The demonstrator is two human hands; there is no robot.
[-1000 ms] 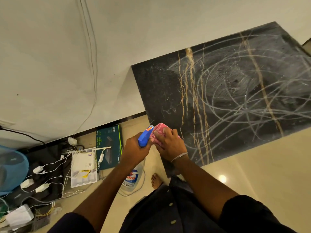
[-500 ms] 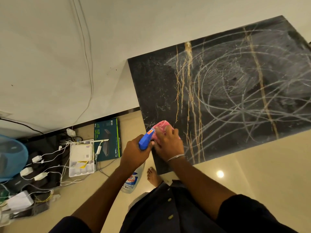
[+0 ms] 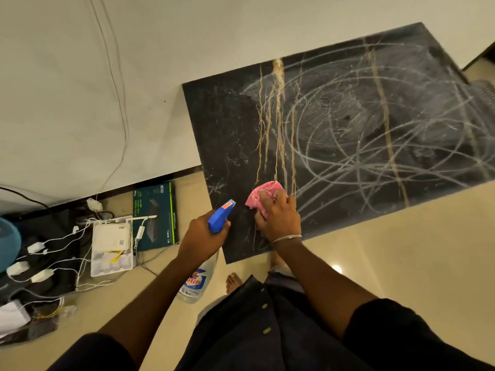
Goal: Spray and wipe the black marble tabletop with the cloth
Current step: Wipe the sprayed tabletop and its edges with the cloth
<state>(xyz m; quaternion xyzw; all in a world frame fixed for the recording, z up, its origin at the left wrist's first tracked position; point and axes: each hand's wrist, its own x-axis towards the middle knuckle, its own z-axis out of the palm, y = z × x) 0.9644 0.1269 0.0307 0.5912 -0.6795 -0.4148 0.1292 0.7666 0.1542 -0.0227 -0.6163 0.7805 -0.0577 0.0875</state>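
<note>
Cloth: the pink cloth [image 3: 263, 195] lies bunched on the tabletop [image 3: 348, 135] near its front left corner, just left of the gold veins, pressed flat for wiping.
Right hand: the right hand [image 3: 278, 215] is closed over the cloth, fingers curled on top and palm bearing down, which suits a scrubbing stroke.
Bottle: the spray bottle [image 3: 206, 253] hangs at the tabletop's left edge, its blue head [image 3: 221, 215] aimed across the marble toward the cloth, likely so spray lands where the wipe goes.
Left hand: the left hand [image 3: 202, 236] grips the bottle's neck under the blue head; whether a finger is on the trigger I cannot tell.
Surface: black marble with gold veins, covered in pale arcs and rings toward the centre and right; the front left part looks darker and cleaner, so most seems left to wipe.
Room: the tabletop's back edge meets a pale wall [image 3: 134, 76]; left of it, on the glossy beige floor [image 3: 401, 258], sit a green box [image 3: 155, 215], a white router [image 3: 111, 236] and tangled cables [image 3: 53, 263].
</note>
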